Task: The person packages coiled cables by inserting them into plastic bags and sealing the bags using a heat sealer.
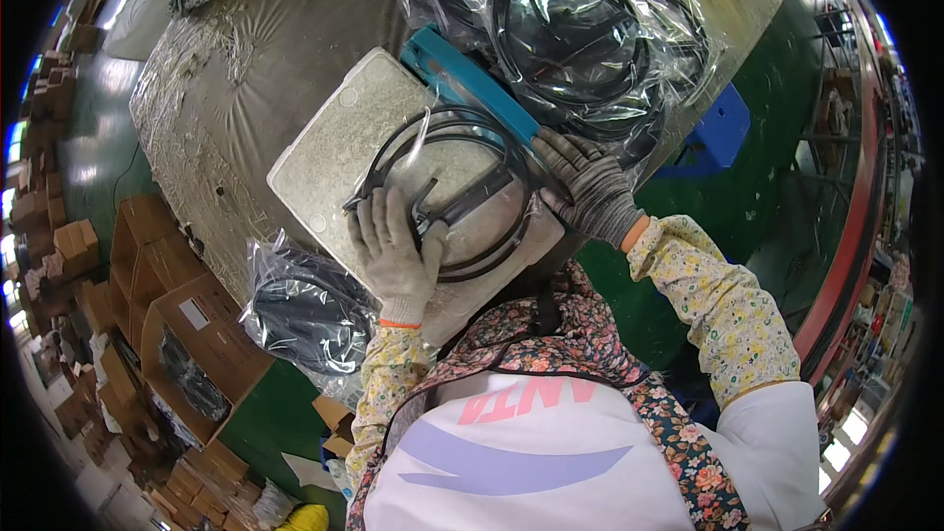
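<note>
A coil of black cable point(462, 128) lies on a speckled white board point(334, 147) in front of me. My left hand point(395, 254), in a pale knit glove, presses flat on the near side of the coil beside a black bar-shaped part point(475, 199). My right hand point(588, 185), in a grey knit glove, holds the right side of the coil where it meets a blue bar point(467, 82) at the board's far edge. A clear plastic bag of more black cable coils point(575, 34) lies just beyond my right hand.
The board rests on a grey cloth-covered table point(256, 49). Another clear bag of black parts point(305, 310) hangs at the table's near left edge. Open cardboard boxes point(187, 334) stand on the green floor at left. A blue stool point(723, 128) is at right.
</note>
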